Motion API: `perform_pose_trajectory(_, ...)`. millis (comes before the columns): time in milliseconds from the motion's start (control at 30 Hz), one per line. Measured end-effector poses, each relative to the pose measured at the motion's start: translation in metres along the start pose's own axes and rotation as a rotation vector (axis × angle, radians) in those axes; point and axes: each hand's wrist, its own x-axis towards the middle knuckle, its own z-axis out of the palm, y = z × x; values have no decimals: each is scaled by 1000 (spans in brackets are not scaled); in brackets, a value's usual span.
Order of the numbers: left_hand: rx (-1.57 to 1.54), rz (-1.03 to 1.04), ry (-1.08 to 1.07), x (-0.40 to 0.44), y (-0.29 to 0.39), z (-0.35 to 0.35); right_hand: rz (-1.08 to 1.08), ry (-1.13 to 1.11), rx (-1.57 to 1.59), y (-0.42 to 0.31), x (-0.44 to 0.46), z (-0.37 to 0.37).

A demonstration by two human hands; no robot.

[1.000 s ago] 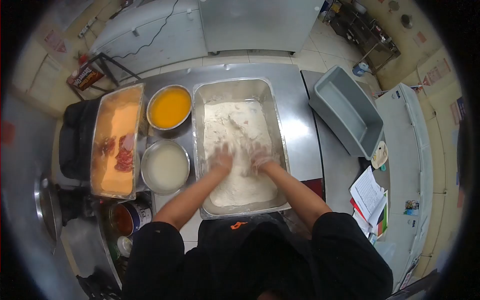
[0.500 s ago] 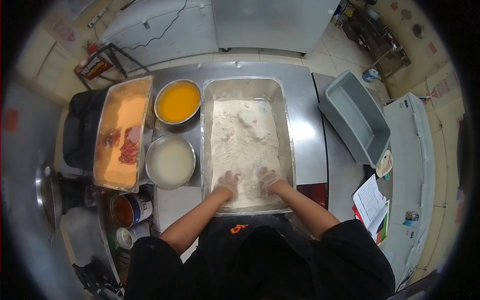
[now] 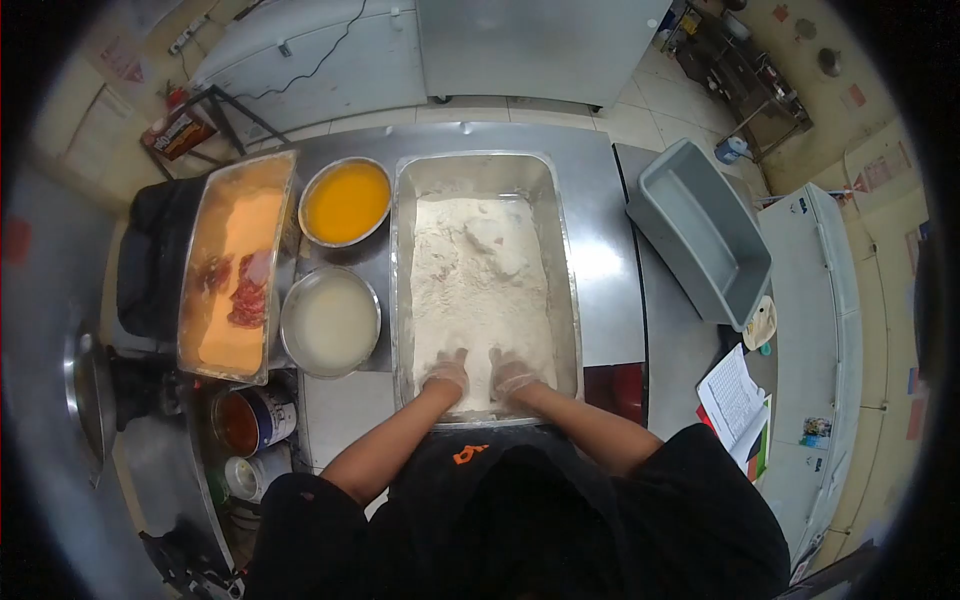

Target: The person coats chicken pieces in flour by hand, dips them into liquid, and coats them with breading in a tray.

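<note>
A deep metal tray sits in front of me, holding a bed of pale flour. At its near end, my left hand, in a clear glove, presses into the flour with fingers stretched forward and tips partly sunk. Beside it, my right hand, gloved too, rests in the flour the same way, its fingertips partly covered. Neither hand visibly grips anything. Toward the far end lies a flour-coated lump with a small pinkish patch showing.
Left of the tray stand a bowl of orange-yellow liquid and a bowl of cloudy whitish liquid. Farther left, a tub of orange powder holds red meat slices. A grey bin and papers lie to the right.
My right hand has moved left, closer to my left hand, and both sit deeper in the flour. The flour ahead of them looks smoother. The whole view has shifted slightly.
</note>
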Motion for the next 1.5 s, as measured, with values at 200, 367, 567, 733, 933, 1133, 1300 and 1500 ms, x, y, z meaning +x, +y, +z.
perform_pose_trajectory(200,92,127,-410,-6,12,-79,-352,-291,5,36,38,-12)
perform_pose_trajectory(367,211,279,109,30,0,-63,-210,-463,-47,24,53,-99)
perform_pose_trajectory(567,247,42,134,102,-26,55,23,-42,-282,-6,31,-33)
perform_pose_trajectory(733,367,541,-680,75,-25,17,-170,-472,-47,32,40,-6)
perform_pose_trajectory(933,208,260,-152,22,-17,14,-25,-154,-237,5,5,7)
perform_pose_trajectory(1133,148,428,-444,47,-33,10,-267,-641,187,29,27,-13)
perform_pose_trajectory(1300,432,346,94,-4,-14,-2,-44,-339,161,12,-4,-23)
perform_pose_trajectory(1500,-82,228,-78,31,-35,54,-104,-601,98,9,18,-17)
